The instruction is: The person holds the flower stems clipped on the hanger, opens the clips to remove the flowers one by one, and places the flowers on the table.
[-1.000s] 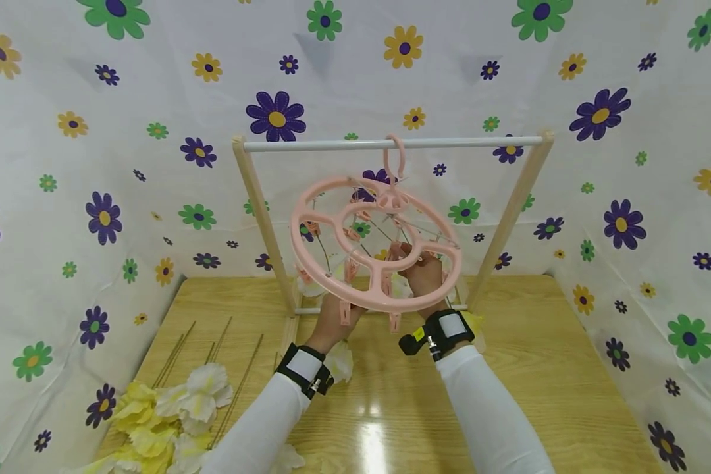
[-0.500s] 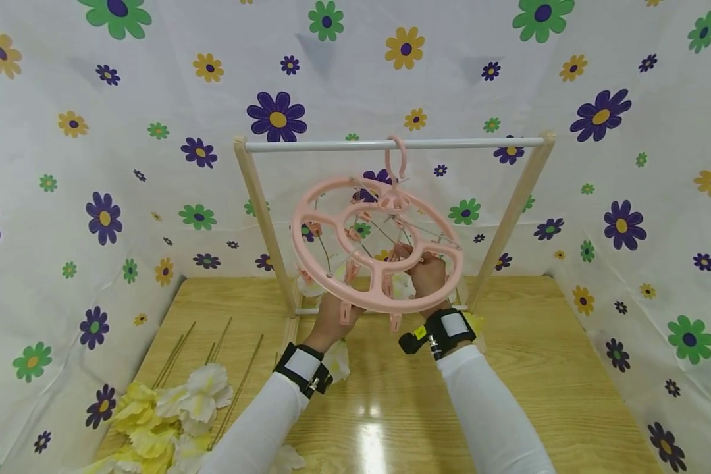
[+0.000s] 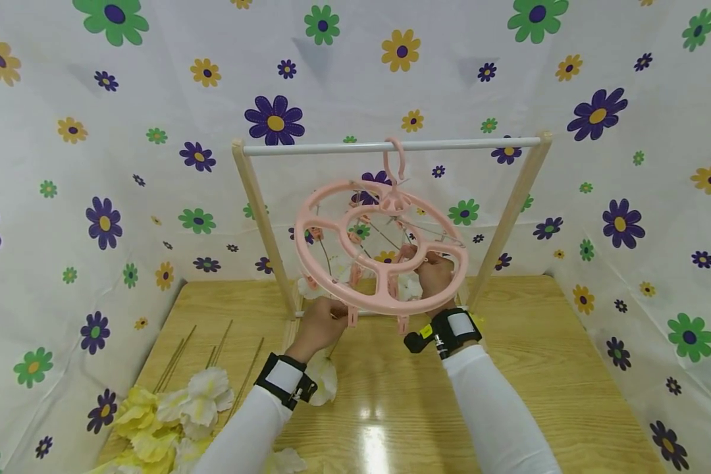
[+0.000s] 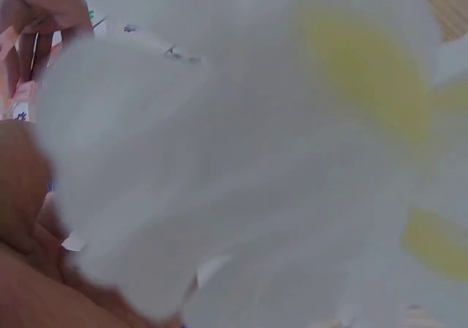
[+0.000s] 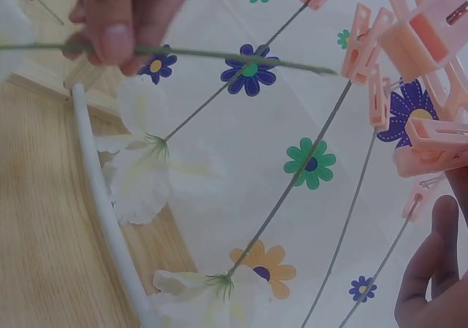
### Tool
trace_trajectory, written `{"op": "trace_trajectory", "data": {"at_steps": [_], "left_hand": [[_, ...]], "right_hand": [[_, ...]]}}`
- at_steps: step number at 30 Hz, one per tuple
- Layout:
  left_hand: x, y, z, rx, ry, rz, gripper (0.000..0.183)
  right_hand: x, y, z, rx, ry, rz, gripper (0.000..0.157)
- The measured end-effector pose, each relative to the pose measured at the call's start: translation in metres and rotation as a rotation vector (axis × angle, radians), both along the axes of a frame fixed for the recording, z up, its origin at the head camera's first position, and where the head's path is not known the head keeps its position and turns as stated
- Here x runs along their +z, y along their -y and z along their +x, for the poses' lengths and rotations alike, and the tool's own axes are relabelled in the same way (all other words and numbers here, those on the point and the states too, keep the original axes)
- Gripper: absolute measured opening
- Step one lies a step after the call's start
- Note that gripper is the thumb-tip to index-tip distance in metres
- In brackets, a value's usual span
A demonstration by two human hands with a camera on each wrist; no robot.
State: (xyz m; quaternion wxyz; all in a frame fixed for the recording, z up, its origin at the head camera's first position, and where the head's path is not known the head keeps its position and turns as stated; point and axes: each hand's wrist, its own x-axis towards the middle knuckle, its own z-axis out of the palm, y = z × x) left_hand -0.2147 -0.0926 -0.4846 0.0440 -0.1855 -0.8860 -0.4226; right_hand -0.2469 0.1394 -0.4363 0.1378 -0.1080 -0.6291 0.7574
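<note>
A round pink clip hanger (image 3: 385, 299) hangs tilted from a white rail, with several clips below its rings. Just left of its front rim, my left hand (image 3: 316, 329) pinches the thin green stem (image 5: 219, 56) of an artificial white flower (image 3: 322, 378). That flower's white and yellow petals (image 4: 219, 145) fill most of the left wrist view. Under the hanger's right side, my right hand (image 3: 435, 275) pinches a pink clip (image 5: 436, 145); the ring partly hides it. The stem's bare end points toward the clips in the right wrist view.
The white rail (image 3: 332, 149) spans a wooden-sided stand (image 3: 255, 204). Several white flowers (image 5: 139, 167) hang by their stems from clips. Yellow and white flowers (image 3: 154, 428) lie at the table's (image 3: 539, 368) left front. Flower-patterned cloth (image 3: 646, 263) surrounds it.
My left hand has come out from under the hanger, moving left and toward me with the white flower. My right hand stays at the clip; the hanger has shifted slightly right.
</note>
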Motion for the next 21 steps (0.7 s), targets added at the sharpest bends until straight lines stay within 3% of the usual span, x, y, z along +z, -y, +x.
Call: {"op": "trace_trajectory", "data": {"at_steps": [7,11,14,21], "left_hand": [[0.01,0.044,0.008,0.09,0.128,-0.118,0.008],[0.026,0.075,0.01,0.175,0.228,-0.116,0.012],[0.038,0.103,0.008,0.226,0.259,-0.103,0.016],[0.05,0.148,0.007,0.224,0.285,-0.171,0.023]], "right_hand": [[0.001,-0.006,0.004,0.009,0.013,0.129,0.023],[-0.003,-0.008,0.004,0.012,0.004,0.149,0.027],[-0.004,-0.008,0.003,0.022,-0.014,0.139,0.03],[-0.002,-0.007,0.003,0.091,-0.05,0.096,0.023]]}}
